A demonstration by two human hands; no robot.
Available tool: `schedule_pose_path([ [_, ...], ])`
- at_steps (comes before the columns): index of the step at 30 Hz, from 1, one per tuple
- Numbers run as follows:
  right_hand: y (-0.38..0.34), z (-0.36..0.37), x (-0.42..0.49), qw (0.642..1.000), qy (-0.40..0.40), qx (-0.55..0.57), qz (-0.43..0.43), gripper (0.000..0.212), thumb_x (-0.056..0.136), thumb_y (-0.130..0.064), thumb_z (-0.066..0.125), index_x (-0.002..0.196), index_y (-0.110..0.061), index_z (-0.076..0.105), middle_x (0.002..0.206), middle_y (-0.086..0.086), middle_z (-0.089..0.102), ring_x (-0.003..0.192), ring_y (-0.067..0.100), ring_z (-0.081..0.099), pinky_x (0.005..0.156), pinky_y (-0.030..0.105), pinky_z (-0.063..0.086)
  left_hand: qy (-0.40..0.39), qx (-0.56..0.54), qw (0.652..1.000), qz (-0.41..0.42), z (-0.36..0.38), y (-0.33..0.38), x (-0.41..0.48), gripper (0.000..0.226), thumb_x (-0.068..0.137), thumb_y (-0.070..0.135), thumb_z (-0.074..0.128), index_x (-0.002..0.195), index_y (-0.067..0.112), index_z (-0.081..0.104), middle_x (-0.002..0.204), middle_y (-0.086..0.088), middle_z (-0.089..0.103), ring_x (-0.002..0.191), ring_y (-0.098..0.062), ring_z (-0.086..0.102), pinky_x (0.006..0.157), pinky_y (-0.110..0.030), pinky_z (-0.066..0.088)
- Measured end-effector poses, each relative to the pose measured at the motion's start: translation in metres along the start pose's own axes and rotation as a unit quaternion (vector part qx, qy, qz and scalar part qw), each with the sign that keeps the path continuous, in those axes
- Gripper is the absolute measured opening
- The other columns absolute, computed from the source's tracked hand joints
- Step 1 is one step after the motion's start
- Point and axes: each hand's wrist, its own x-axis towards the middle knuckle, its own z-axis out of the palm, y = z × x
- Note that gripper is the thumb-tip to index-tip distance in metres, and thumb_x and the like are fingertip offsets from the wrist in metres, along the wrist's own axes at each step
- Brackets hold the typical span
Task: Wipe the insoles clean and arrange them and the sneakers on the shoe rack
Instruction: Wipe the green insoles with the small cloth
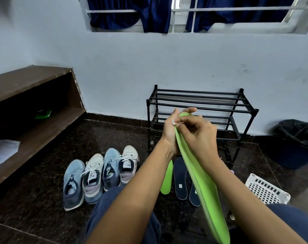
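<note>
I hold a long green insole [204, 187] on edge in front of me. My left hand [170, 131] supports its back near the toe end, fingers curled over the tip. My right hand [197, 134] pinches a small white scrap against the insole's front. On the floor lie a second green insole [167, 180] and two dark blue insoles [180, 178]. Several sneakers stand in a row to the left: blue ones [73, 184] and white ones [93, 180]. The black shoe rack [202, 103] stands bare against the wall behind my hands.
A brown wooden shelf unit [35, 106] runs along the left wall. A white perforated basket [266, 189] sits at the right, with a bin lined in black plastic [297, 138] behind it. My knees in blue trousers fill the bottom.
</note>
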Motion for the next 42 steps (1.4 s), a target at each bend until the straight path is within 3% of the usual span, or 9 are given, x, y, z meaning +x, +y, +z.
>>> schedule_pose_path([
  [10,-0.014,0.015,-0.035,0.98,-0.151,0.038,-0.126,0.017,0.076,-0.002,0.069,0.082,-0.017,0.075,0.079,-0.008,0.07,0.073,-0.001,0.06,0.073,0.009,0.044,0.024,-0.068,0.995,0.07,-0.021,0.026,-0.002,0.042,0.092,0.043,0.04,0.072,0.015,0.065,0.082,-0.012,0.061,0.072,-0.025,0.061,0.079,-0.037,0.051],
  [16,-0.019,-0.01,-0.017,0.969,-0.085,0.21,0.094,0.007,0.081,-0.012,0.072,0.082,-0.018,0.071,0.077,0.002,0.072,0.074,0.026,0.066,0.071,0.04,0.056,0.028,-0.08,0.993,0.078,-0.026,0.036,-0.007,0.037,0.094,0.047,0.037,0.088,0.018,0.059,0.092,-0.012,0.065,0.084,-0.026,0.061,0.083,-0.038,0.052],
  [18,-0.013,-0.019,-0.011,0.97,-0.066,0.18,0.147,0.007,0.082,-0.014,0.07,0.081,-0.021,0.07,0.078,0.003,0.072,0.077,0.029,0.066,0.074,0.042,0.055,0.024,-0.078,0.993,0.086,-0.031,0.038,-0.009,0.036,0.086,0.046,0.044,0.086,0.017,0.066,0.096,-0.013,0.066,0.088,-0.027,0.062,0.084,-0.041,0.051],
  [20,-0.003,-0.027,-0.008,0.961,-0.136,0.124,0.208,0.008,0.082,-0.013,0.07,0.079,-0.021,0.07,0.078,0.003,0.072,0.076,0.029,0.065,0.075,0.037,0.055,0.026,-0.078,0.992,0.091,-0.037,0.041,-0.01,0.038,0.083,0.043,0.046,0.082,0.015,0.071,0.097,-0.014,0.067,0.087,-0.029,0.065,0.084,-0.041,0.054],
  [23,0.012,-0.028,-0.01,0.902,-0.291,0.12,0.296,0.008,0.084,-0.004,0.066,0.082,-0.012,0.068,0.083,0.007,0.07,0.077,0.021,0.062,0.072,0.03,0.053,0.027,-0.099,0.991,0.09,-0.047,0.045,-0.01,0.039,0.083,0.042,0.046,0.078,0.014,0.072,0.094,-0.014,0.066,0.084,-0.028,0.066,0.083,-0.04,0.055],
  [26,0.021,-0.018,-0.017,0.87,-0.349,0.118,0.326,0.006,0.086,-0.001,0.063,0.085,-0.006,0.066,0.078,0.007,0.066,0.068,0.016,0.058,0.061,0.026,0.05,0.036,-0.087,0.992,0.084,-0.057,0.045,-0.009,0.041,0.085,0.043,0.044,0.078,0.014,0.073,0.093,-0.013,0.067,0.085,-0.027,0.066,0.086,-0.039,0.053],
  [33,0.043,0.011,-0.018,0.871,-0.299,0.156,0.358,0.01,0.088,-0.002,0.062,0.079,-0.005,0.066,0.072,0.009,0.066,0.058,0.014,0.06,0.05,0.023,0.048,0.148,-0.003,0.987,0.062,-0.085,0.048,-0.007,0.05,0.097,0.048,0.036,0.1,0.008,0.066,0.1,-0.019,0.067,0.086,-0.029,0.066,0.081,-0.038,0.05],
  [37,0.074,0.034,-0.017,0.876,-0.252,0.139,0.388,0.008,0.085,-0.005,0.065,0.078,-0.009,0.068,0.084,0.017,0.069,0.073,0.025,0.062,0.077,0.044,0.055,0.229,-0.006,0.972,0.054,-0.115,0.038,-0.006,0.049,0.096,0.054,0.04,0.116,0.015,0.061,0.119,-0.012,0.063,0.107,-0.027,0.059,0.097,-0.042,0.044],
  [42,0.126,0.069,-0.022,0.872,-0.201,0.097,0.436,0.004,0.08,-0.008,0.068,0.078,-0.01,0.071,0.092,0.011,0.071,0.096,0.031,0.065,0.087,0.048,0.054,0.29,-0.006,0.957,0.007,-0.153,0.019,-0.002,0.045,0.097,0.05,0.044,0.124,0.017,0.058,0.129,-0.009,0.06,0.113,-0.021,0.056,0.093,-0.034,0.045],
])
